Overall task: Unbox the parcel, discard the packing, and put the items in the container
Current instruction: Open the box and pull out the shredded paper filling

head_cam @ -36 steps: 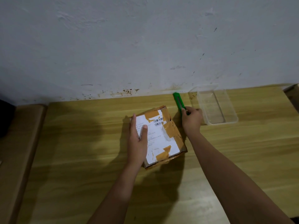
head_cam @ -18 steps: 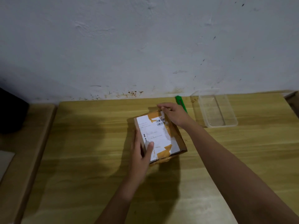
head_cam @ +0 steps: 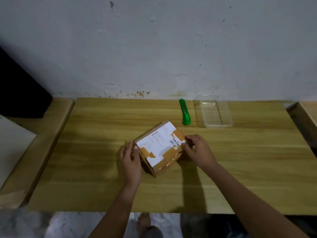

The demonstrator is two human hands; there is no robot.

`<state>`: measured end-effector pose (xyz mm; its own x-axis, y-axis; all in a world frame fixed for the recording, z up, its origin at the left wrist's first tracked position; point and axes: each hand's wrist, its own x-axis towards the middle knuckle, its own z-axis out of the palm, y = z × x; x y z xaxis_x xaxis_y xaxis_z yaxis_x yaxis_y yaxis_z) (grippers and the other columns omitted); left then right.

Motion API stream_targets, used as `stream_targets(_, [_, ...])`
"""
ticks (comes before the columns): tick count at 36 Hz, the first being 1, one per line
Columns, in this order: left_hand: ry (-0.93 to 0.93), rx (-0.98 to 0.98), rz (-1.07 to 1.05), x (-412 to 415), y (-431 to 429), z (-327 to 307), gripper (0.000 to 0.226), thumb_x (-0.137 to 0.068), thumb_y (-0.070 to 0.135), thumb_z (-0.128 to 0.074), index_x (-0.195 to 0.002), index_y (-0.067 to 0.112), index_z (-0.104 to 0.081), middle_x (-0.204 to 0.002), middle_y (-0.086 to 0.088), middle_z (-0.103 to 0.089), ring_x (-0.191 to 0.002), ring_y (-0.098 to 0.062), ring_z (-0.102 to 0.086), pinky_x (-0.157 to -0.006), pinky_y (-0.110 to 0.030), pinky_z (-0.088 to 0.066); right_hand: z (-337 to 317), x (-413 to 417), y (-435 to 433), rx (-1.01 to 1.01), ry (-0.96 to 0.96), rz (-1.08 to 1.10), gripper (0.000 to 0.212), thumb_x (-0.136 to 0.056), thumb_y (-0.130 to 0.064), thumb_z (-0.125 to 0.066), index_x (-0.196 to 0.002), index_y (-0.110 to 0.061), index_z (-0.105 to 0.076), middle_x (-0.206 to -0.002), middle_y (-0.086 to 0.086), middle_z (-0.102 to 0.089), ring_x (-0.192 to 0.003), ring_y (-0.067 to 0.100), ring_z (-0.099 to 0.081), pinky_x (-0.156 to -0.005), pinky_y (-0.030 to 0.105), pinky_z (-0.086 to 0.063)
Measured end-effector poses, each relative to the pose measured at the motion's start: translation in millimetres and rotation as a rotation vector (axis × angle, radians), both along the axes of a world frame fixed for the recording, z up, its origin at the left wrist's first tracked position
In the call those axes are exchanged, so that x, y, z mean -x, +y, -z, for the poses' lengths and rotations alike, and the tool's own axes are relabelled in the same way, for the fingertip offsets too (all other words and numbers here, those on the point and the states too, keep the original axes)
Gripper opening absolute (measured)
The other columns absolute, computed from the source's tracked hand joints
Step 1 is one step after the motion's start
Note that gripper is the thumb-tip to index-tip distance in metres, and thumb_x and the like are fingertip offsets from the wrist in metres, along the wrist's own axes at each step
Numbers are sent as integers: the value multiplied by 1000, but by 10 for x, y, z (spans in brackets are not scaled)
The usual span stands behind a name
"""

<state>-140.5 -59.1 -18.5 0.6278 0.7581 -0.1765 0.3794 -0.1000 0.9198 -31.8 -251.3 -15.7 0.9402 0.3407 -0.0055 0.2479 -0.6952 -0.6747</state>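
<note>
A taped cardboard parcel (head_cam: pixel 158 147) sits just below the centre of the frame on a wooden table (head_cam: pixel 96 152), turned corner-on to the viewer and still sealed. The left hand (head_cam: pixel 131 159) lies against its left side, fingers loosely curled along the edge and thumb on the top rim, apparently bracing it so it cannot slide. The right hand (head_cam: pixel 197 150) is at the parcel's right edge, fingertips bent and pinched at the brown tape there, probably feeling for an end to peel.

Above and to the right, a green utility knife (head_cam: pixel 185 112) lies untouched beside a clear, empty plastic container (head_cam: pixel 214 111), both well apart from the parcel, seemingly parked within reach.

The label's print is too blurred to read. What the right fingertips actually grip is hidden. The parcel's contents cannot be seen. A dark object at the left edge is cut off.
</note>
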Motion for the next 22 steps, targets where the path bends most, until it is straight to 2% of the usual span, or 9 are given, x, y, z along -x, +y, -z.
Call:
stream_targets(3, [37,93,-33,-121,-77,-95,37,-97,24,-43,-132,14,-51,-136,-7,-47,-123,-19,-47,-90,-18,-35,78,288,-152,8,-144,-20,27,-85,-26,-61,-105,-8,-62,-102,8,-59,-92,22,-58,-79,27,-44])
stream_targets(6, [25,185,9,-228,-139,-140,37,-98,24,-43,-131,12,-53,-132,-5,-56,-118,-18,-53,-89,-22,-40,64,432,-241,-30,-278,-144,21,-85,-26,-55,-94,-10,-66,-99,7,-62,-90,20,-59,-79,31,-49])
stream_targets(10, [35,245,92,-316,-170,-157,38,-98,26,-43,-132,12,-50,-132,-7,-56,-118,-22,-54,-100,-35,-44,1,451,-246,-27,-297,-327,16,-85,-22,-58,-93,-13,-69,-97,5,-65,-90,18,-61,-77,32,-52])
stream_targets(12, [38,260,106,-330,-164,-145,38,-98,27,-43,-132,13,-50,-132,-7,-56,-118,-22,-55,-100,-39,-45,-22,443,-233,-29,-279,-372,18,-84,-23,-60,-96,-13,-70,-98,5,-65,-91,17,-62,-78,32,-53])
stream_targets(14, [26,252,118,-321,-157,-136,38,-97,28,-44,-132,13,-50,-130,-4,-57,-116,-21,-55,-97,-36,-47,-36,430,-212,-28,-276,-407,20,-82,-23,-62,-96,-14,-71,-96,4,-67,-89,16,-62,-77,31,-53])
stream_targets(18, [-7,234,164,-285,-142,-126,37,-98,26,-41,-131,14,-51,-115,3,-59,-102,-12,-56,-75,-17,-47,-37,418,-162,-19,-285,-445,21,-80,-23,-63,-95,-12,-73,-92,4,-69,-85,16,-63,-74,32,-54])
stream_targets(21, [6,231,188,-279,-115,-135,38,-98,26,-41,-133,14,-49,-123,-3,-60,-107,-16,-57,-84,-24,-47,-30,398,-151,-31,-303,-453,19,-79,-21,-64,-93,-11,-73,-88,5,-69,-83,18,-64,-71,34,-55])
stream_targets(22, [10,227,198,-277,-105,-141,38,-99,26,-41,-133,14,-49,-123,-2,-60,-107,-16,-57,-83,-21,-48,-27,389,-145,-26,-318,-469,17,-79,-20,-65,-92,-11,-73,-87,5,-69,-82,19,-64,-70,34,-55])
